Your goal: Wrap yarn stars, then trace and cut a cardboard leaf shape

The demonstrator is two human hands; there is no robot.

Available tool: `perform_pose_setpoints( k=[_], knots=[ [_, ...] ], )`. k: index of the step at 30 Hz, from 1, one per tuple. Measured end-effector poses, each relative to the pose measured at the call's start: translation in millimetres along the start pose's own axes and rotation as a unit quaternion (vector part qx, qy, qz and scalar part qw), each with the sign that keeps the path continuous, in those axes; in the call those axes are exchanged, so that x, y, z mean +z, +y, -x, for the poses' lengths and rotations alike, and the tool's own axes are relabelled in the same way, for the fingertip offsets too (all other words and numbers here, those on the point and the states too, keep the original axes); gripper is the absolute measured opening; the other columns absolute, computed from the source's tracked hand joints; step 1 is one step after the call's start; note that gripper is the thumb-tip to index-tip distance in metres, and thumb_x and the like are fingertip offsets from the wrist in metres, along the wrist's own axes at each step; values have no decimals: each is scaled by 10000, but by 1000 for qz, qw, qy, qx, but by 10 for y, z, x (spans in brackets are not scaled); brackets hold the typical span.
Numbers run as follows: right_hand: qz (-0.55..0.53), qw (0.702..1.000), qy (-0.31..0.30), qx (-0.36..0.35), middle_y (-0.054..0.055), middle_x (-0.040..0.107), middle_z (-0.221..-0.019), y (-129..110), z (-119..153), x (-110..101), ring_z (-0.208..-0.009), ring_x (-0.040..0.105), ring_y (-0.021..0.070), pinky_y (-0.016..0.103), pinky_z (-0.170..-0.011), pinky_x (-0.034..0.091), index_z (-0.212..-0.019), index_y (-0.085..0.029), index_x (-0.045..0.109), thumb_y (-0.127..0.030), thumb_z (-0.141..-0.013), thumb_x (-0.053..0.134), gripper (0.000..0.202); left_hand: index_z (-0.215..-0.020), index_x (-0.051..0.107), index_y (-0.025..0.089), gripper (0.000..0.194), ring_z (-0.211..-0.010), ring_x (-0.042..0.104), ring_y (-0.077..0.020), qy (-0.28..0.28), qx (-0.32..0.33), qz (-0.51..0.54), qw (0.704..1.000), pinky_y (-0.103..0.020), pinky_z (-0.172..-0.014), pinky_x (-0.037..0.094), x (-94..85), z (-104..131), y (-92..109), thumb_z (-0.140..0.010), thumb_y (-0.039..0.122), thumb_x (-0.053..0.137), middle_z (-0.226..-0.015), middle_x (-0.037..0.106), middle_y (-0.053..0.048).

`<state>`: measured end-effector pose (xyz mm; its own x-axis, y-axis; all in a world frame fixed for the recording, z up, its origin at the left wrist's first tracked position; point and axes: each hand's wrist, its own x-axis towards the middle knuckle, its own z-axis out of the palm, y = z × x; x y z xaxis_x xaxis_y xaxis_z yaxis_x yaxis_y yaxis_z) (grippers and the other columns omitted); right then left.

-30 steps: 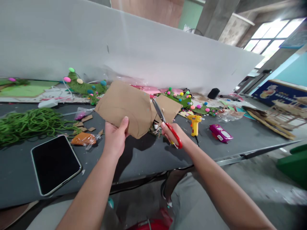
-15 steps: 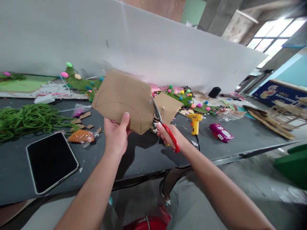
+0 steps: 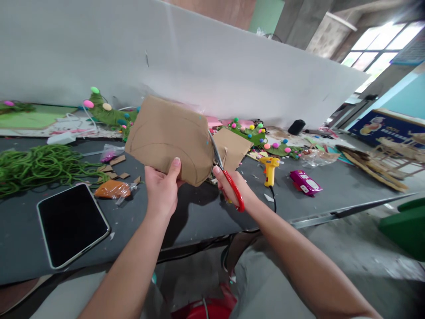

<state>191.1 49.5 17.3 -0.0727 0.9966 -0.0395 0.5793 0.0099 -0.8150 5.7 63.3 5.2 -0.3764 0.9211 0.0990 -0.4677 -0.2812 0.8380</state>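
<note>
A brown cardboard piece [image 3: 169,137] with curved pencil lines is held up over the dark table. My left hand [image 3: 163,186] grips its lower edge, thumb on the front face and fingers behind. Red-handled scissors [image 3: 233,188] are in my right hand [image 3: 232,186], with the blades at the right edge of the cardboard. Another cardboard piece [image 3: 234,146] lies behind them. A yellow glue gun [image 3: 270,170] stands to the right of my right hand.
On the dark table [image 3: 199,221] are a tablet [image 3: 73,226], green cord [image 3: 46,168], an orange packet [image 3: 113,189] and a purple packet [image 3: 305,183]. Green decorations with coloured balls [image 3: 252,135] lie along the white panel [image 3: 199,57].
My right hand and the scissors have shifted slightly left, and the scissor handles look a little closer in. The cardboard has moved slightly to the left.
</note>
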Motion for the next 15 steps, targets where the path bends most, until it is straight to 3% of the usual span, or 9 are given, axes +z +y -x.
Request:
perform_pose_setpoints(
  k=[9,15],
  knots=[
    [-21,1000,20,12,-8,397,-509,44,-32,62,-485,398,120,275,-469,280,-591,-201,436,-873,-840,442,717,-1134,562,268,513,-1100,727,-279,-11,-7,-3,1000,-393,-780,665,-23,5,35,-735,316,881,-1357,667,-98],
    [-2,999,39,-4,-15,394,-491,92,-62,68,-482,406,117,269,-472,276,-578,-192,453,-834,-855,479,700,-1117,566,264,493,-1091,732,-285,-14,-7,-2,1000,-417,-797,663,-32,-7,59,-738,301,879,-1309,685,-92]
  ],
)
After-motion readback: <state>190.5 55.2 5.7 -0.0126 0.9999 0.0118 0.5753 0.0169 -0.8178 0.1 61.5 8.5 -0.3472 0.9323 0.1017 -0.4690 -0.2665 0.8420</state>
